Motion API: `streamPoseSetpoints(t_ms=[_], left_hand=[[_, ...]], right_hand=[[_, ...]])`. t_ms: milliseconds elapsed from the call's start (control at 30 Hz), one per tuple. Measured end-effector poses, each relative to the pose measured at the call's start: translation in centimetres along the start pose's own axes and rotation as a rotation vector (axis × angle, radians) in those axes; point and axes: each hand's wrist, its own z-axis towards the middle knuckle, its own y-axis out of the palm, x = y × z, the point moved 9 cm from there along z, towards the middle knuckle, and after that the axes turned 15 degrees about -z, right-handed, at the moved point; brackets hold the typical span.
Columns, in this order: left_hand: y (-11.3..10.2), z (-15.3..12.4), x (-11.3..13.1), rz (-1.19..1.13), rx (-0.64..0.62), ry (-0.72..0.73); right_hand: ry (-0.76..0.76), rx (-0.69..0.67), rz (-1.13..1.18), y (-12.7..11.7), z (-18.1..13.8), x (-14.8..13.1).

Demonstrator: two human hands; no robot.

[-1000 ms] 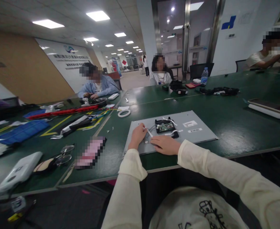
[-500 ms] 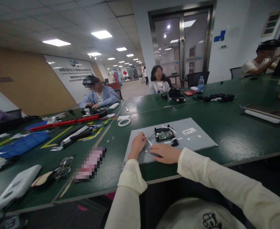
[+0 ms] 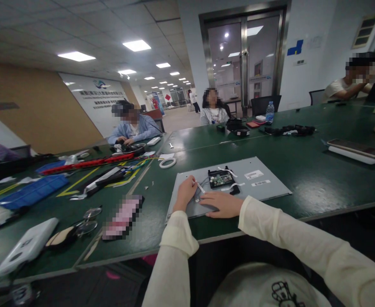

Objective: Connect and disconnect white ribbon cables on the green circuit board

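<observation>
A grey panel (image 3: pixel 261 187) lies flat on the green desk (image 3: pixel 318 166), a small circuit board (image 3: pixel 220 179) mounted near its middle. The left hand (image 3: pixel 185 194) pinches a white ribbon strip (image 3: pixel 200 187) beside the board; the right hand (image 3: pixel 222 204) rests flat, fingers spread, pressing the panel. Judging by this, the strip is being freed, calling for a gentle pull. Both hands have barely shifted since earlier.

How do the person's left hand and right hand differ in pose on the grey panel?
The left hand is curled, pinching a white strip; the right hand lies flat, palm down. The left hand sits nearer the grey panel's left edge, the right hand nearer its middle. Both rest on the panel, in cream sleeves.
</observation>
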Motion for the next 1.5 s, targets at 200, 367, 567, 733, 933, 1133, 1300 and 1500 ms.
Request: streamPoseSetpoints(t_ms=[200,367,567,733,933,1133,1300,1500], left_hand=[[0.0,-0.1,0.5,0.019,0.0,0.015],[-2.2,-0.8,0.7,0.11,0.147,-0.013],[-4.6,-2.1,1.9,0.174,0.328,0.003],[-3.8,-2.1,2.2,0.17,0.267,0.006],[-2.2,-2.0,1.5,0.242,0.151,-0.017],[-1.4,-1.7,1.0,0.255,0.096,0.007],[-1.1,-1.9,0.9,0.24,0.074,0.01],[-1.0,-2.1,1.3,0.238,0.036,0.027]], right_hand=[[0.008,-0.01,0.032,0.4,-0.1,0.4],[0.047,-0.017,-0.015,0.9,0.1,1.3],[0.196,0.005,-0.118,2.3,1.4,5.6],[0.459,-0.036,-0.158,3.2,1.7,12.0],[0.855,-0.137,-0.224,3.1,-0.6,20.3],[1.084,-0.175,-0.279,3.3,-4.2,26.0],[1.215,-0.164,-0.356,2.5,-7.4,29.3],[1.308,-0.119,-0.453,1.4,-10.3,31.9]])
